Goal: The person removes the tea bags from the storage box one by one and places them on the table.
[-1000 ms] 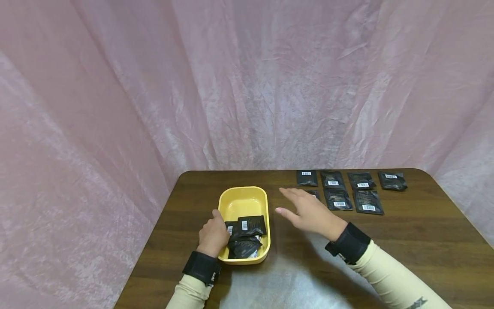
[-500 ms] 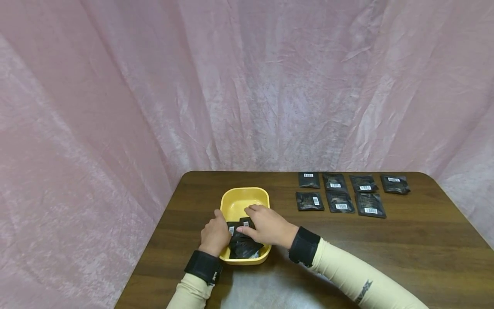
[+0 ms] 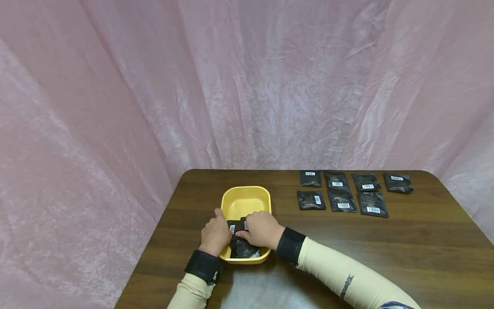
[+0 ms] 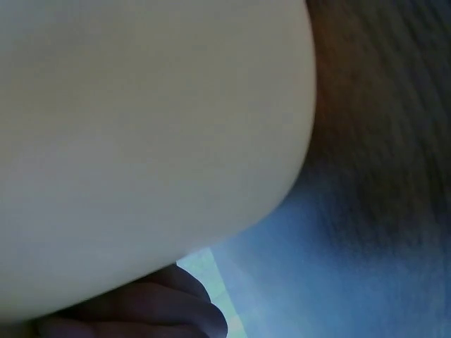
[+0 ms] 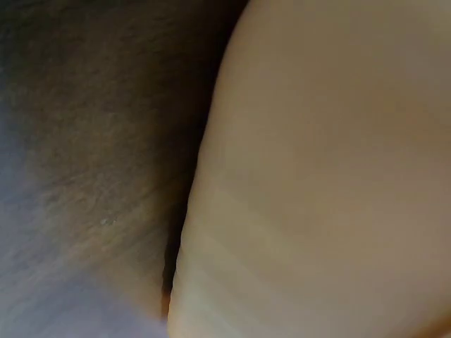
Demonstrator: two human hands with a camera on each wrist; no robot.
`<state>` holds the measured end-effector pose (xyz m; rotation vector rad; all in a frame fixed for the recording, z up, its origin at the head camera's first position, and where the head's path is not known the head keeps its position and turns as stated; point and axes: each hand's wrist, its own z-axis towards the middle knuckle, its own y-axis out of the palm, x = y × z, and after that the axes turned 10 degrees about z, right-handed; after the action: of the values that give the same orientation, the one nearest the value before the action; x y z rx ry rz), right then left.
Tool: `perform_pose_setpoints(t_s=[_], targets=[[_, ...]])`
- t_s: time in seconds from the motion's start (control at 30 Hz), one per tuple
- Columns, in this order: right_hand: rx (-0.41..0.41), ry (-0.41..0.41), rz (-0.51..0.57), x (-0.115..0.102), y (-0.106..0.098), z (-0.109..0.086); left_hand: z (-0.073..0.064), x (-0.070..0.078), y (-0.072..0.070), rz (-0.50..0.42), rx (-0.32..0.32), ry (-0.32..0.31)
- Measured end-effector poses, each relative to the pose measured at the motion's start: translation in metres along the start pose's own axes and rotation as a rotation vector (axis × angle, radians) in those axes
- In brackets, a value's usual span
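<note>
A yellow plastic bin (image 3: 247, 192) stands on the table with several black sachets (image 3: 243, 249) in its near half. At its left wall, my left hand (image 3: 214, 234) grips the rim; the thumb lies along the edge and the other fingers are mostly hidden. Inside the bin my right hand (image 3: 263, 231) pinches a black sachet (image 3: 245, 223) with a white barcode label, its fingertips hidden behind the hand. Both wrist views are mostly filled by the hands' own skin; curled fingers (image 4: 155, 310) show at the bottom of the left one.
On the brown wooden table (image 3: 420, 231), several black sachets lie in two rows at the back right, including a front-left sachet (image 3: 311, 200) and a far-right sachet (image 3: 398, 183). A pink curtain (image 3: 262, 86) hangs behind the table.
My right hand has moved left from over the table into the bin, and its fingers have closed on a sachet. My left hand stays on the bin's rim.
</note>
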<state>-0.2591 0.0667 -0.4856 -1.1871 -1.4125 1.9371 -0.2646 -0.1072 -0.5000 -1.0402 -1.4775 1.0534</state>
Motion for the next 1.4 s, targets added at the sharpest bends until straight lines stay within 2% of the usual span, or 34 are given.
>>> perform_pose_setpoints(t_s=[0.17,0.6,0.8,1.03,1.4], targets=[[0.006,0.010,0.006,0.0012,0.0000,0.0002,-0.0010,0.0008,0.0016,0.007,0.017,0.022],[-0.053,0.062,-0.037,-0.0055,-0.0005,0.0062,-0.0034,0.0007,-0.0018,-0.004,0.020,0.004],[-0.004,0.091,-0.045,-0.0036,0.0020,0.0088,-0.0028,0.0007,-0.0027,-0.010,0.003,-0.008],[0.098,0.006,-0.108,-0.0015,0.0067,0.0057,-0.0024,-0.0007,-0.0016,-0.002,0.006,-0.005],[0.153,-0.034,-0.105,-0.0019,0.0064,0.0020,-0.0014,-0.0007,-0.0012,0.003,0.020,0.002]])
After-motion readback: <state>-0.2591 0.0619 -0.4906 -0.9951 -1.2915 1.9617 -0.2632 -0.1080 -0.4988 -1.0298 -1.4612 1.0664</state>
